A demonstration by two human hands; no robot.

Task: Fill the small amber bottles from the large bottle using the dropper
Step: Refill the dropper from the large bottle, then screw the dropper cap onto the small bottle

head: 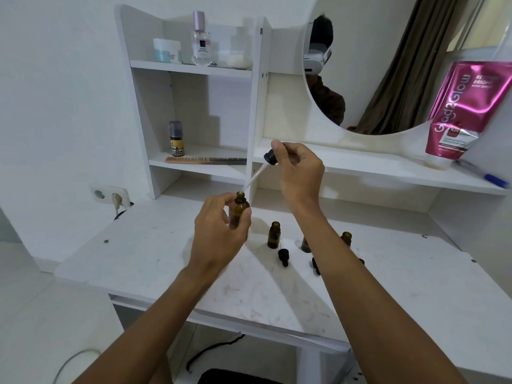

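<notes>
Amber bottle (240, 210) held upright above the table (144, 261) by the left hand (219, 234), fingers and thumb curled round its body. Higher up, the right hand (300, 169) pinches the black bulb of the dropper (270, 158); glass tube slants down-left, tip at the bottle's mouth. A small open bottle (273, 235) stands on the table between the forearms, a black cap (283, 256) lying just in front.

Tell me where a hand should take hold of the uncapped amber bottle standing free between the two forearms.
Grip the amber bottle round its straight body, below the shoulder, coming from the left. It stands upright with an open mouth, so a side hold probably keeps it level. A black dropper cap lies in front and the right forearm crosses on its right.
</notes>
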